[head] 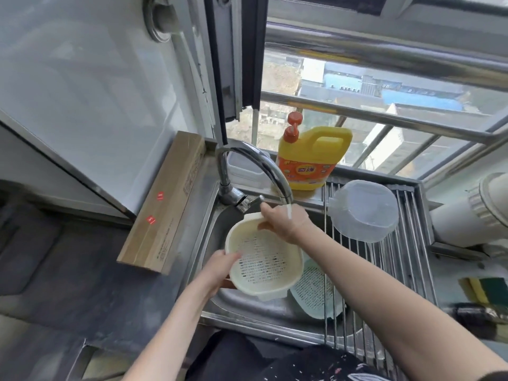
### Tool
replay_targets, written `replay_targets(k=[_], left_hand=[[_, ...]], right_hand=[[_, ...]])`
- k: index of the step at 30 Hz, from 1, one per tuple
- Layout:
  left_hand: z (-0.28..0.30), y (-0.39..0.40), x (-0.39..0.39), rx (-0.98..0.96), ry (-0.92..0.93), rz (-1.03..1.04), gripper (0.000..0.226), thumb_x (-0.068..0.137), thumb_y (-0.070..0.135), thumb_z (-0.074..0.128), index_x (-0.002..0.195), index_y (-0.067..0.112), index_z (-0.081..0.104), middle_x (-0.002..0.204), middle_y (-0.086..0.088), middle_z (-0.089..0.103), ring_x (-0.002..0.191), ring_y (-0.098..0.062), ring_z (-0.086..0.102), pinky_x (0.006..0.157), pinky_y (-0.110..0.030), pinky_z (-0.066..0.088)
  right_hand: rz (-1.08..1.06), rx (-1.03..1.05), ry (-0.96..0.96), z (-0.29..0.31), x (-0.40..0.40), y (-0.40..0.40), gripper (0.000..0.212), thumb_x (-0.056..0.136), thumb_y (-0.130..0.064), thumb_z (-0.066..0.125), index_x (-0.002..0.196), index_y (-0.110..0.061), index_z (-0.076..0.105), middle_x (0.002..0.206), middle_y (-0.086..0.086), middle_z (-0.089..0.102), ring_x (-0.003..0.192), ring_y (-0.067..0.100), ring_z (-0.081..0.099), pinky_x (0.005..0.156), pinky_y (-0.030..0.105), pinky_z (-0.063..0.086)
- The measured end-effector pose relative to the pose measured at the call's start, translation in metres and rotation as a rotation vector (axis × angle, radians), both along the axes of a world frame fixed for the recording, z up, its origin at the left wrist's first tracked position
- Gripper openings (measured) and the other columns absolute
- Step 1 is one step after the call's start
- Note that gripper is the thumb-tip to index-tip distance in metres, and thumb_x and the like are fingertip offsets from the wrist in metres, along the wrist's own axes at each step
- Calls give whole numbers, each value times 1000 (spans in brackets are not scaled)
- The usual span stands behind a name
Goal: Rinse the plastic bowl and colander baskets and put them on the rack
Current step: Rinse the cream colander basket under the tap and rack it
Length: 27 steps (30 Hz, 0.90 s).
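Both hands hold a cream colander point(265, 261) over the sink point(211, 232): left hand point(224, 264) grips its near rim, right hand point(286, 220) pinches the far rim under the tap point(255, 166). A green colander point(316, 291) lies in the sink. The clear bowl point(364, 210) sits upturned on the rack point(384, 270).

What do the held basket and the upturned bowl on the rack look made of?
Basket: likely matte cream plastic, opaque, with moulded rows of small holes. Bowl: probably frosted clear plastic, since the rack bars show faintly through it. Rack: shiny metal rods, seemingly stainless steel.
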State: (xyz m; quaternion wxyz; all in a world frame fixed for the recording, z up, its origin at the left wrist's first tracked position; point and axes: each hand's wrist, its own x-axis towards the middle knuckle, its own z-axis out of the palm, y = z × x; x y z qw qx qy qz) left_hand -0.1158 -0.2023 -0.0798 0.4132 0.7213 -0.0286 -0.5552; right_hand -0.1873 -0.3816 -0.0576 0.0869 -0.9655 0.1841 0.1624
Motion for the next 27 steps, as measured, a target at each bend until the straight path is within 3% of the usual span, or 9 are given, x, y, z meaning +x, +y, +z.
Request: replay_targets(k=[4,7,11,15,17,19,22,25,27], left_hand=[[-3,-7,-3,84,-296,-20,14,95,10,48,96,5,61,88,-12,62,79,-24,58,61,-29,46],[-8,-10,-3,-54,-521,2,16,94,9,50,92,14,65,88,-7,66,87,-24,61,68,-32,45],[-11,-13,-11,-258,-775,-47,46,89,1,55,131,21,54,121,5,61,108,-12,56,87,-27,46],[-16,-27,-22,-395,-1058,-240,67,77,-11,59,131,25,42,132,-5,48,121,-20,44,99,-40,45],[-16,-35,-26,-473,-1163,-299,71,73,-12,66,127,24,37,134,-5,40,124,-22,37,99,-42,44],[-15,-41,-26,-582,-1295,-404,73,66,-8,73,124,21,39,132,-6,36,124,-26,34,93,-45,47],[-20,-45,-22,-729,-1471,-569,64,68,-6,66,122,20,42,130,-13,36,124,-32,36,80,-48,57],[-26,-46,-20,-788,-1473,-641,82,69,-16,59,132,30,36,140,-12,31,130,-33,33,83,-47,56],[-26,-44,-22,-647,-1381,-621,97,73,-18,59,140,42,25,150,-4,25,138,-22,26,99,-40,45]], right_hand=[[41,-9,-118,10,-3,3,32,98,-47,40,108,-17,42,92,5,68,74,29,64,56,32,38],[-139,50,-271,12,-19,8,32,92,-54,46,114,-31,54,99,1,64,82,27,65,61,32,45],[-481,265,-335,3,-66,20,48,88,-32,61,132,-44,47,128,-7,53,105,19,58,84,36,51],[-1086,1096,-388,-2,-99,32,64,89,-8,58,135,-46,36,122,1,54,102,27,62,67,39,59],[-1540,1527,-498,-7,-109,30,59,92,4,48,136,-32,36,119,17,55,94,39,65,61,47,60],[-1874,1788,-650,-9,-115,25,40,99,-6,41,138,-6,32,119,25,54,94,38,63,59,50,59],[-1918,1879,-595,-3,-116,19,56,100,-47,32,124,4,39,116,22,57,97,37,60,73,50,57],[-1917,1853,-611,2,-103,15,47,97,-42,40,110,-4,63,95,21,71,95,37,62,82,49,52],[-1989,1733,-679,-2,-92,15,37,93,-39,46,100,-12,70,93,16,73,96,35,64,90,49,51]])
